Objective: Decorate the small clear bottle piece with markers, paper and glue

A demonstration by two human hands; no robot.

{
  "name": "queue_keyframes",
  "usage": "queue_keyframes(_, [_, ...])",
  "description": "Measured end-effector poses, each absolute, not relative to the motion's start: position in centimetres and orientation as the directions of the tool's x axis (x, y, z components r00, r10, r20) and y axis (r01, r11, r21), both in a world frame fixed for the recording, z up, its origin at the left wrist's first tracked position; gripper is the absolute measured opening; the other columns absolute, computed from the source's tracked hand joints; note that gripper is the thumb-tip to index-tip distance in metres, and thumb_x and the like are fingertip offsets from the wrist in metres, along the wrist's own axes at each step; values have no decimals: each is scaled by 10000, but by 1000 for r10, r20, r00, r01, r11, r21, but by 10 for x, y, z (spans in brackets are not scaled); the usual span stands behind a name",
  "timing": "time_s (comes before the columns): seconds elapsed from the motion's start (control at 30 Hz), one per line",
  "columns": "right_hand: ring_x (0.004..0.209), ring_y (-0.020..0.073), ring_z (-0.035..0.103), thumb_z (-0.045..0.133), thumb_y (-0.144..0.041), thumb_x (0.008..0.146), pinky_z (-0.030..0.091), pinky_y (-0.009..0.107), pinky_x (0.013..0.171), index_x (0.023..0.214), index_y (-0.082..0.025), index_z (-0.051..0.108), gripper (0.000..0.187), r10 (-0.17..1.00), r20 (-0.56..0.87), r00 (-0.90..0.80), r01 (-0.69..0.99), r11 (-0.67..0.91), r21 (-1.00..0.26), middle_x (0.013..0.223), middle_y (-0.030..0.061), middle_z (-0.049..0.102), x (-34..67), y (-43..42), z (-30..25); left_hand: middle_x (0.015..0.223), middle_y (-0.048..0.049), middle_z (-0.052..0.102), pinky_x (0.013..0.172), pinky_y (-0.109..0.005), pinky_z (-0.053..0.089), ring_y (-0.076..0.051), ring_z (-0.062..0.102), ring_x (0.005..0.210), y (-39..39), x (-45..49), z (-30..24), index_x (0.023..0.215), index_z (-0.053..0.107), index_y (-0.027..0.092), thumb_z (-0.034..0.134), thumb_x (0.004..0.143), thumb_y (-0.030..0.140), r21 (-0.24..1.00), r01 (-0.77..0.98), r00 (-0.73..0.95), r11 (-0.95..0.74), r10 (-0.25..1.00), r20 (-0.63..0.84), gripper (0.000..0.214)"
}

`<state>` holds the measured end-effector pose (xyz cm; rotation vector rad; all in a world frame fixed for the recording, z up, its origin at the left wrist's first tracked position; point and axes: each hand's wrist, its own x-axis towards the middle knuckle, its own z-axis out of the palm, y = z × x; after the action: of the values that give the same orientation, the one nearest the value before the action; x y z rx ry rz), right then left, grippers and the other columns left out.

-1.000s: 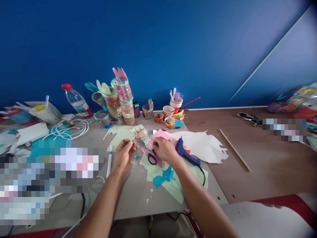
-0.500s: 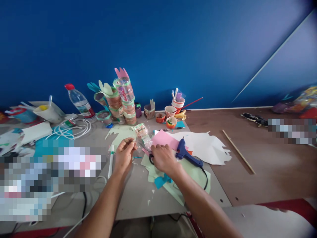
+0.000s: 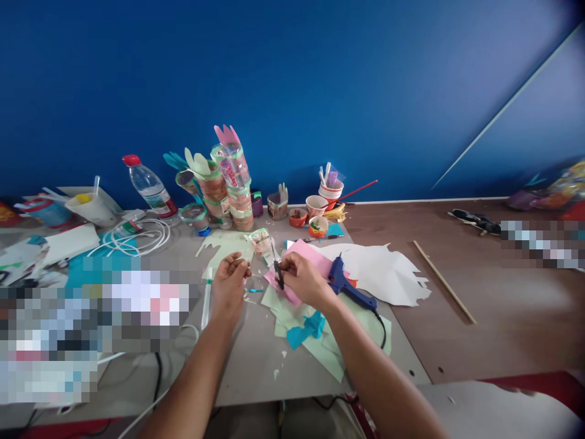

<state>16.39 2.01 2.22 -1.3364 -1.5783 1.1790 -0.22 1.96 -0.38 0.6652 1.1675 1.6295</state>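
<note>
My right hand (image 3: 299, 277) grips a pair of scissors (image 3: 278, 275) by the black handles, blades pointing up and away from me. Beneath that hand lie pink paper (image 3: 315, 259) and pale green paper sheets (image 3: 329, 356). My left hand (image 3: 232, 280) is pinched closed to the left of the scissors; whatever its fingers hold is too small to name. Just beyond both hands sits a clear plastic container (image 3: 260, 242) with printed marks. A blue glue gun (image 3: 350, 283) rests to the right of my right hand, its cord running toward me.
Stacked decorated plastic cups (image 3: 238, 195) and a water bottle (image 3: 150, 189) stand by the blue wall. Paper cups (image 3: 329, 192) are at the back. White paper (image 3: 379, 268) and a wooden stick (image 3: 443, 281) lie right. A coiled white cable (image 3: 155, 238) lies left.
My right hand has lifted the scissors from the papers, and they now stand upright in its fingers. My left hand stays nearly in place, its fingers curled a little more.
</note>
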Motion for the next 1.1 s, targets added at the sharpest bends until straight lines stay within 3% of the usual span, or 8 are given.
queue_keyframes(0.13, [560, 112, 506, 610, -283, 652, 381, 232, 540, 739, -200, 481, 177, 953, -87, -291, -26, -99, -995, 599, -50, 522, 149, 17, 13, 703, 43, 610, 606, -216, 430, -58, 530, 558, 22, -1, -4, 892, 656, 173, 815, 543, 254, 870, -491, -302, -39, 945, -128, 393])
queue_keyframes(0.23, [570, 115, 521, 614, -277, 634, 380, 233, 544, 770, -191, 498, 198, 923, -104, -372, -92, -148, -985, 611, -42, 546, 141, 14, 8, 683, 29, 624, 556, -208, 416, -62, 538, 534, 23, -3, -4, 836, 670, 158, 828, 510, 241, 844, -536, -251, 7, 953, -167, 372])
queue_keyframes(0.4, [563, 96, 466, 571, -181, 618, 354, 219, 533, 721, -182, 505, 122, 940, -24, -340, 82, 4, -997, 603, -61, 504, 133, 12, 2, 632, 36, 625, 555, -204, 436, -74, 566, 529, 19, -2, -1, 823, 653, 165, 824, 511, 223, 800, -594, -202, 86, 946, -252, 360])
queue_keyframes(0.53, [630, 122, 538, 595, -145, 610, 408, 237, 576, 769, -179, 514, 182, 944, 6, -330, 201, 76, -977, 676, -39, 558, 124, 6, -4, 619, 35, 621, 537, -200, 432, -73, 556, 520, 16, 6, 1, 789, 635, 158, 813, 516, 209, 808, -578, -180, 110, 949, -258, 330])
queue_keyframes(0.8, [707, 184, 646, 530, -144, 710, 465, 273, 612, 973, -194, 503, 269, 976, -44, -211, 345, 33, -938, 736, 6, 655, 114, -8, 3, 631, 41, 612, 467, -202, 429, -88, 560, 493, 14, 12, -1, 850, 590, 171, 808, 529, 266, 849, -514, -193, 121, 948, -253, 399])
queue_keyframes(0.93, [693, 178, 642, 546, -128, 679, 462, 264, 605, 1056, -191, 468, 391, 981, -45, -186, 334, 20, -942, 746, 0, 658, 111, -10, 0, 625, 58, 594, 421, -197, 398, -95, 553, 467, 14, 12, 0, 875, 558, 191, 807, 543, 282, 844, -515, -169, 148, 948, -270, 425])
queue_keyframes(1.1, [618, 154, 592, 542, -152, 703, 413, 245, 557, 1103, -178, 469, 407, 988, -33, -152, 321, 18, -947, 736, -6, 641, 110, -10, -3, 671, 46, 621, 506, -220, 448, -107, 596, 540, 15, 11, -1, 873, 567, 193, 827, 519, 261, 818, -563, -175, 119, 950, -258, 445])
